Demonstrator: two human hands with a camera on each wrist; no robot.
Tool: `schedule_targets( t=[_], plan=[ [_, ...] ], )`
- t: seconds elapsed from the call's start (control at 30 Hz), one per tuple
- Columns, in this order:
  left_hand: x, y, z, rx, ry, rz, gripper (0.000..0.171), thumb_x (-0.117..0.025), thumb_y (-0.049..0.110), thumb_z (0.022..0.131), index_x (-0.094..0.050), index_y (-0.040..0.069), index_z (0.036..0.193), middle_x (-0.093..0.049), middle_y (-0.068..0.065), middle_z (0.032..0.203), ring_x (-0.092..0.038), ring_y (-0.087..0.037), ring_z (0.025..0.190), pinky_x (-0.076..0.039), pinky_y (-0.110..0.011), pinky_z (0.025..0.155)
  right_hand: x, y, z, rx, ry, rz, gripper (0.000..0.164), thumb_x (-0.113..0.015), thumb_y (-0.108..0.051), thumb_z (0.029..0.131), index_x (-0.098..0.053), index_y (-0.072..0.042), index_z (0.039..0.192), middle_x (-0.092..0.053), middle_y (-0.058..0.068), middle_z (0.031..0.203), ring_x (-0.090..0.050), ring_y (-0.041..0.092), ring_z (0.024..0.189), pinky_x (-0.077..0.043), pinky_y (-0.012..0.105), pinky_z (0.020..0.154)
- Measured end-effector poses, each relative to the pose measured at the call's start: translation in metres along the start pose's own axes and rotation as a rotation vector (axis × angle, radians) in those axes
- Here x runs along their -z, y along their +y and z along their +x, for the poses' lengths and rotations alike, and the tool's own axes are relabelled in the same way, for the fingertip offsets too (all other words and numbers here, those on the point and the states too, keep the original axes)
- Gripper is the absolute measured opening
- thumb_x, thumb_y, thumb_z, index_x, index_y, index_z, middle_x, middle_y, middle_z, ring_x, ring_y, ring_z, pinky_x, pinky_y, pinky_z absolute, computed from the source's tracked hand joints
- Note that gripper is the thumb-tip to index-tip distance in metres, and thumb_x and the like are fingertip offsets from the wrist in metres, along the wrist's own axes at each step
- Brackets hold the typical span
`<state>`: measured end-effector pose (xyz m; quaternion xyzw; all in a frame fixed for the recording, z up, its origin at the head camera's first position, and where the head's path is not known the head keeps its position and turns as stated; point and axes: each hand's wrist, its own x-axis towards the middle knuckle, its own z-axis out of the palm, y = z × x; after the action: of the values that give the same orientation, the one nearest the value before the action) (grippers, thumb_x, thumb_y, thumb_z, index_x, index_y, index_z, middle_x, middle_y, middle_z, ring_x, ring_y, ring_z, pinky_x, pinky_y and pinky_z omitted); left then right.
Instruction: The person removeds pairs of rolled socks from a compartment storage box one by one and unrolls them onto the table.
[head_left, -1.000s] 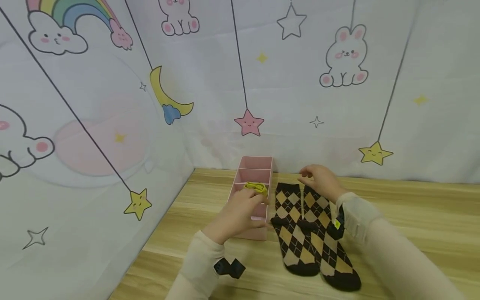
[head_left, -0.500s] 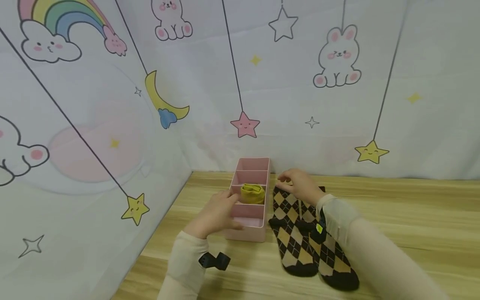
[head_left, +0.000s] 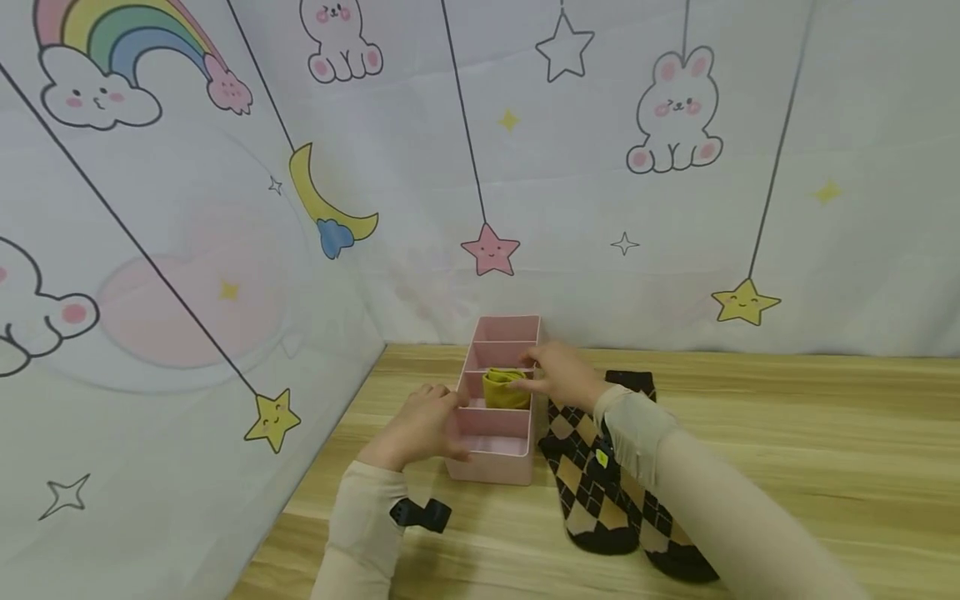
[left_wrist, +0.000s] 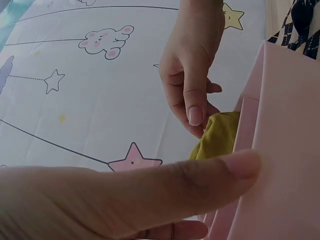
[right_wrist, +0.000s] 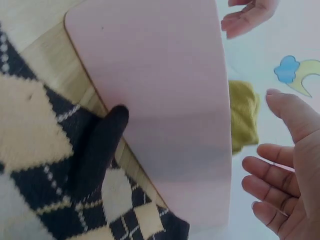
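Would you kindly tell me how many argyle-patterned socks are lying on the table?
2: one argyle sock beside the pink box, the other sock to its right. The right arm partly covers them.

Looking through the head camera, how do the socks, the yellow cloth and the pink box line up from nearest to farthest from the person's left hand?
From the left hand:
1. Pink box: right at the fingertips.
2. Yellow cloth: inside the box, toward its right wall.
3. Socks: on the table, beyond the box's right side.
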<state>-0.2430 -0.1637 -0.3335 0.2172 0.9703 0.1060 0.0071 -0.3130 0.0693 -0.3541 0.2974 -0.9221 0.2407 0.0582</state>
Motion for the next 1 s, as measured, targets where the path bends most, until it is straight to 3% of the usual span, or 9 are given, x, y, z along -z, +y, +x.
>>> schedule_targets(
  t=[0.13,0.27,0.6,1.0],
  plan=[
    [-0.001,-0.002,0.000,-0.003,-0.013,0.004,0.069,-0.088,0.033,0.064,-0.062,0.001,0.119,-0.061,-0.016,0.116,-0.051,-0.036,0.113,-0.039,-0.050,0.101,-0.006,-0.004,0.006,0.000,-0.016,-0.047,0.042,-0.070,-0.041,0.085,-0.068,-0.005,0.108,-0.071,0.004,0.095,-0.061,0.013,0.078,-0.053,0.029,0.073],
    [-0.002,-0.004,0.000,0.000,-0.020,-0.017,0.068,-0.087,0.033,0.066,-0.062,0.000,0.120,-0.061,-0.016,0.119,-0.051,-0.036,0.116,-0.038,-0.050,0.103,-0.013,-0.006,0.009,-0.010,-0.040,-0.070,0.040,-0.071,-0.040,0.085,-0.069,-0.006,0.107,-0.067,0.000,0.087,-0.050,0.010,0.068,-0.041,0.023,0.059],
    [-0.004,-0.007,0.002,-0.012,-0.017,-0.033,0.065,-0.087,0.032,0.067,-0.065,0.000,0.120,-0.059,-0.015,0.114,-0.049,-0.033,0.111,-0.039,-0.047,0.099,-0.018,-0.014,0.010,-0.036,-0.075,-0.163,0.039,-0.072,-0.035,0.085,-0.067,-0.008,0.113,-0.068,0.004,0.098,-0.053,0.014,0.078,-0.043,0.031,0.068],
    [-0.005,-0.007,0.003,-0.020,0.006,-0.027,0.063,-0.088,0.031,0.065,-0.067,0.001,0.116,-0.060,-0.014,0.112,-0.051,-0.032,0.110,-0.040,-0.047,0.098,-0.017,-0.015,0.011,-0.056,-0.054,-0.128,0.028,-0.072,-0.034,0.085,-0.068,-0.011,0.102,-0.067,0.000,0.088,-0.051,0.012,0.070,-0.041,0.028,0.063]
  ],
)
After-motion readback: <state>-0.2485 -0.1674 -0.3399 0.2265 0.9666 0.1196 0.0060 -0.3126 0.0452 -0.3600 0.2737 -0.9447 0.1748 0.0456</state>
